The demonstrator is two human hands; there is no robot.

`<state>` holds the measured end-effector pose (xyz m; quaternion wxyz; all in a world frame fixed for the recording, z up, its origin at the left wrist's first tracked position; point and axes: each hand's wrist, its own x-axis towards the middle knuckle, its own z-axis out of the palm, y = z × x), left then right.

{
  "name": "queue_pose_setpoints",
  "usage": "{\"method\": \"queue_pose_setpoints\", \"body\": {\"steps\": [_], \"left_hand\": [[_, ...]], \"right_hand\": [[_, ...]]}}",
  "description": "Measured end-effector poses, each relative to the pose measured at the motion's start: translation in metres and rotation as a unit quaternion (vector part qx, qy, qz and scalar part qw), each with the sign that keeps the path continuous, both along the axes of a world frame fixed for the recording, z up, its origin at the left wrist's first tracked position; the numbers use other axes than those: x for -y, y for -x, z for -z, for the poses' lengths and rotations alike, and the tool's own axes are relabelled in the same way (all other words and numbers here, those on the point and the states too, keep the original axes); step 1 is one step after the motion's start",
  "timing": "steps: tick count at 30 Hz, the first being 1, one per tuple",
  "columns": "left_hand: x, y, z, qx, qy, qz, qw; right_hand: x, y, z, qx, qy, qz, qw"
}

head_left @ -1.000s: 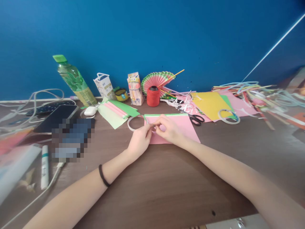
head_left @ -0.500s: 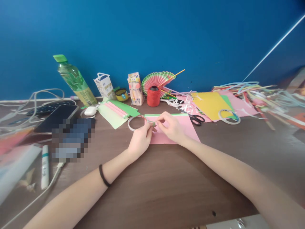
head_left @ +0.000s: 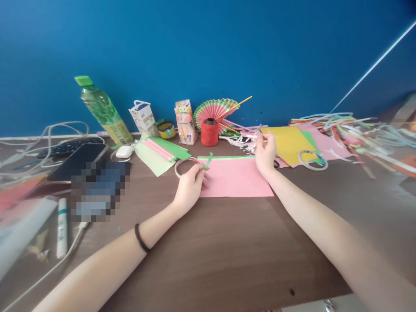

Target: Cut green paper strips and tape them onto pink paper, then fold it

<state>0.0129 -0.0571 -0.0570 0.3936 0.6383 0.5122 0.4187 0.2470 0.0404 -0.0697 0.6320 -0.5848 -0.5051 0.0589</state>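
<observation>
My left hand (head_left: 191, 184) pinches a short green paper strip (head_left: 209, 160) above the left edge of a pink sheet (head_left: 235, 177). The sheet lies flat and has a green band along its far edge. Just behind the left fingers is a pale tape roll (head_left: 177, 169); whether they touch it I cannot tell. My right hand (head_left: 265, 154) is raised at the sheet's far right corner, fingers pinched together beside a heap of white paper scraps (head_left: 238, 141). What those fingers hold blends into the scraps. Scissors (head_left: 276, 164) are mostly hidden behind the right wrist.
Along the blue wall stand a green bottle (head_left: 104, 112), two cartons (head_left: 144, 119), a red thread spool (head_left: 209, 132) and a pleated paper fan (head_left: 208, 109). Yellow paper (head_left: 289, 143) and another tape roll (head_left: 302, 161) lie right. Phones (head_left: 79, 160) and cables lie left.
My right hand has left the green strip and moved right and back to the white scraps. My left hand keeps the strip, whose end now points up.
</observation>
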Motion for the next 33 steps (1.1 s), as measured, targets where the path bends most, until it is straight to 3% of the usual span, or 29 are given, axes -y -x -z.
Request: {"method": "queue_pose_setpoints", "body": {"steps": [5,12,15,17,20,23,25,28,33], "left_hand": [[-0.001,0.001,0.002,-0.005,0.002,0.005,1.000],[0.000,-0.001,0.000,0.002,0.009,0.007,1.000],[0.001,-0.001,-0.002,0.010,0.007,0.017,1.000],[0.000,-0.001,-0.002,0.024,0.010,0.029,0.999],[-0.003,0.000,-0.002,0.052,0.029,0.041,0.997],[-0.006,0.001,-0.001,0.078,0.036,0.042,0.995],[-0.007,0.001,0.000,0.086,0.026,0.051,0.995],[-0.006,0.001,-0.001,0.088,0.008,0.070,0.994],[-0.002,0.000,-0.004,0.094,0.018,0.098,0.991]], "right_hand": [[-0.013,-0.019,0.009,-0.109,0.036,0.033,0.993],[-0.012,-0.018,0.007,-0.057,0.000,0.078,0.995],[-0.004,-0.009,0.000,-0.026,-0.029,0.065,0.997],[0.006,0.004,-0.006,0.013,-0.047,0.012,0.999],[0.029,0.030,-0.013,0.091,-0.057,-0.123,0.987],[0.053,0.055,-0.017,0.163,-0.011,-0.279,0.946],[0.065,0.066,-0.018,0.201,0.024,-0.377,0.904],[0.072,0.074,-0.018,0.231,0.058,-0.452,0.860],[0.071,0.078,-0.015,0.167,0.075,-0.502,0.846]]}}
